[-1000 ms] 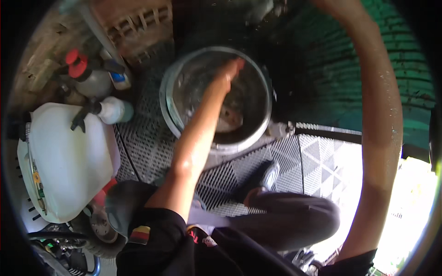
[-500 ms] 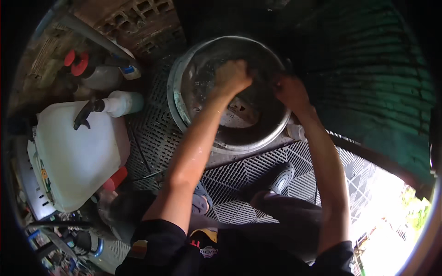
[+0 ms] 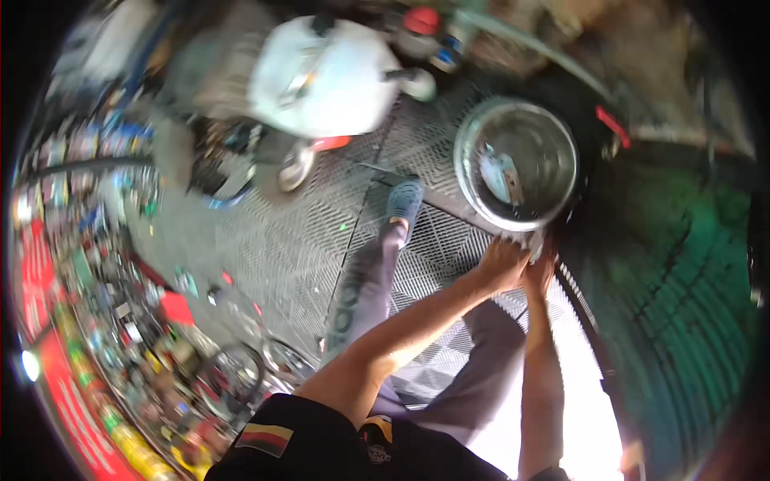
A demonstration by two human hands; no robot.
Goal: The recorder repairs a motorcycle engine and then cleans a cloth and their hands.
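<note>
A round metal basin (image 3: pixel 475 192) with a bright rim stands on the floor mat at the upper right. Inside it sits dark liquid, with a pale blue and brown flat piece (image 3: pixel 502 178) that I cannot name. Close together just off the basin's near rim are my left hand (image 3: pixel 504 264) and my right hand (image 3: pixel 540 272). The fingers of both look curled in, and blur softens them. Something small and pale (image 3: pixel 536 243) shows at the fingertips, between the hands and the rim; its kind cannot be made out.
A big white plastic jug (image 3: pixel 345 88) and a spray bottle (image 3: pixel 417 84) stand left of the basin. Dark grid matting (image 3: pixel 273 240) covers the floor. Crowded shelves and a bicycle wheel (image 3: pixel 233 373) are at the lower left. A green corrugated wall (image 3: pixel 674 305) rises on the right.
Both hands have come out of the basin and drawn together at its near side. My view has swung left, so the basin appears further right and more shelving shows.
</note>
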